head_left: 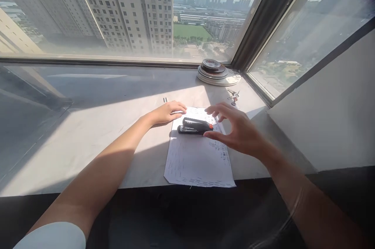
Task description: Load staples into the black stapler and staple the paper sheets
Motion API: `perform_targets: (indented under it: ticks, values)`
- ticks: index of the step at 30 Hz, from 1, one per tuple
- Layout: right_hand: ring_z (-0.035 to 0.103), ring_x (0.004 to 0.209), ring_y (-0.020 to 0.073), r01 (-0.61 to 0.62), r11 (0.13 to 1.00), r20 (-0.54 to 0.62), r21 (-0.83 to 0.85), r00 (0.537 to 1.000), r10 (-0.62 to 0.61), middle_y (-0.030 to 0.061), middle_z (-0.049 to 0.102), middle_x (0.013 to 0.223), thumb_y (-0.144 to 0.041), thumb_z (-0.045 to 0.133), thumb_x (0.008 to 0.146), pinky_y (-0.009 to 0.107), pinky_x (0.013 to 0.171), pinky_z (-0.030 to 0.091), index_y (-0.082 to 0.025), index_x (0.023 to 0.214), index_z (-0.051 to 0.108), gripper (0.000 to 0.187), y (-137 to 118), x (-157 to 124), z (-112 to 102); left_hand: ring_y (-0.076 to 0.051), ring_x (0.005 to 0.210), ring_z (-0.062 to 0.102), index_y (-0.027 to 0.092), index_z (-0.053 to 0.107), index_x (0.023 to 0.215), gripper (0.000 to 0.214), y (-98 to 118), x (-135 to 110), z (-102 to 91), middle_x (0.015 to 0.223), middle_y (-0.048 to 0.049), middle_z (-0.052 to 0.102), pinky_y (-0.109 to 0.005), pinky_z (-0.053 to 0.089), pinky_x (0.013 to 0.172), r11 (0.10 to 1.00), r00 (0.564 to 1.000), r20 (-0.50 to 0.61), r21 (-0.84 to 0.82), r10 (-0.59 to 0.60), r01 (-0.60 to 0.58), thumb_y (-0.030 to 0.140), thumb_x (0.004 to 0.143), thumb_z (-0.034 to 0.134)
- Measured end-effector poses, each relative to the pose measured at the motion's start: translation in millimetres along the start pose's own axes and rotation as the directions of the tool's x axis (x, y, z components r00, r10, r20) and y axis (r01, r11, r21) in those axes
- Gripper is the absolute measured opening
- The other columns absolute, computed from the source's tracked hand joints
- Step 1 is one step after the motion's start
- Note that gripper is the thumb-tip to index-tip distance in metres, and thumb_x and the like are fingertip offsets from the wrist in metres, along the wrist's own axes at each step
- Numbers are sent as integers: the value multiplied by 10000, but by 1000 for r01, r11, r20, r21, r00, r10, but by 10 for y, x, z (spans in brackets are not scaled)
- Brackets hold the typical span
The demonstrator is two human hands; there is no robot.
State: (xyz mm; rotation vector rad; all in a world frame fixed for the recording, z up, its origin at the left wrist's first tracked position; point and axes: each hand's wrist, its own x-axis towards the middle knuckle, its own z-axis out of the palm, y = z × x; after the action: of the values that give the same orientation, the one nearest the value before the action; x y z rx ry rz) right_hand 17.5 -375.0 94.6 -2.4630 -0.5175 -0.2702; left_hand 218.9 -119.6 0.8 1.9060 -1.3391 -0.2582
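Observation:
A printed sheet of paper (pixel 199 159) lies on the stone window sill (pixel 96 124), its near edge at the sill's front. A black stapler (pixel 195 126) with a red tip rests across the sheet's upper part. My left hand (pixel 170 112) lies palm down at the paper's top left corner, fingers flat and touching the sheet beside the stapler. My right hand (pixel 234 128) hovers just right of the stapler, fingers spread and curved, thumb near its red tip, holding nothing.
A stack of plates (pixel 216 72) stands at the sill's back right corner by the window frame. A bunch of keys (pixel 233 95) lies just in front of it. A white wall (pixel 328 116) rises on the right. Tall buildings show outside.

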Motion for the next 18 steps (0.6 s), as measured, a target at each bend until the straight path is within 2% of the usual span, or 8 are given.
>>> perform_targets:
  ticks: [2, 3, 5, 7, 10, 13, 16, 18]
  values:
    - [650, 1165, 332, 35, 998, 111, -50, 993, -29, 137, 665, 1329, -551, 852, 910, 452, 923, 574, -241, 1384, 643, 604, 81, 196, 117, -261, 1310, 627, 283, 802, 1187, 276, -5, 5, 1, 1382, -78, 730, -490, 457, 1159, 996, 1000, 6, 93, -1, 1, 269, 1002, 598]
    - [648, 1149, 320, 58, 996, 183, -68, 982, -44, 129, 675, 1307, -518, 851, 917, 430, 904, 557, -237, 1361, 652, 562, 124, 306, 195, -268, 1302, 622, 284, 800, 1181, 280, -6, 7, 2, 1370, -76, 734, -493, 457, 1152, 992, 1000, -3, 129, 2, -2, 269, 1006, 582]
    - [655, 1049, 271, 84, 991, 304, -102, 952, -50, 98, 714, 1175, -422, 798, 970, 366, 837, 511, -230, 1278, 685, 380, 207, 499, 335, -281, 1288, 611, 278, 795, 1162, 286, -11, 10, 5, 1338, -79, 744, -492, 459, 1136, 983, 1000, -25, 186, 11, -6, 268, 1009, 554]
    - [640, 909, 226, 77, 989, 348, -130, 937, -27, 57, 725, 985, -346, 744, 1004, 328, 769, 455, -224, 1194, 713, 228, 291, 606, 386, -290, 1269, 606, 274, 786, 1153, 291, -18, 8, 8, 1322, -80, 745, -486, 455, 1119, 970, 999, -32, 242, 8, 0, 263, 1009, 533]
    - [613, 811, 192, 50, 998, 227, -33, 973, -41, 26, 701, 866, -338, 696, 1020, 321, 743, 436, -213, 1139, 728, 175, 471, 583, 223, -298, 1243, 606, 291, 766, 1197, 319, -28, -10, 5, 1357, -67, 726, -484, 435, 1086, 940, 999, -27, 339, -31, 39, 260, 1013, 506]
    - [646, 886, 208, 58, 986, 30, 154, 998, -64, 62, 726, 984, -426, 635, 1044, 331, 756, 477, -190, 1141, 722, 269, 776, 430, -132, -309, 1223, 612, 305, 761, 1204, 339, -16, -27, 0, 1344, -73, 725, -491, 418, 1066, 910, 997, -54, 408, -56, 74, 242, 998, 499]
    - [656, 876, 225, 15, 992, -15, 122, 1000, -14, 77, 730, 978, -443, 677, 1009, 359, 773, 490, -175, 1113, 729, 292, 1127, 263, -433, -350, 1273, 584, 310, 771, 1151, 340, 46, -9, 27, 1362, -95, 711, -534, 395, 1090, 868, 989, -138, 486, -43, 105, 197, 939, 531]
    - [656, 871, 233, -16, 999, -6, 46, 1000, 16, 82, 732, 965, -412, 712, 979, 374, 795, 488, -171, 1090, 739, 266, 1304, 187, -529, -360, 1297, 572, 312, 771, 1148, 362, 122, 24, 84, 1409, -98, 687, -546, 398, 1093, 854, 984, -176, 508, -23, 111, 169, 923, 526]
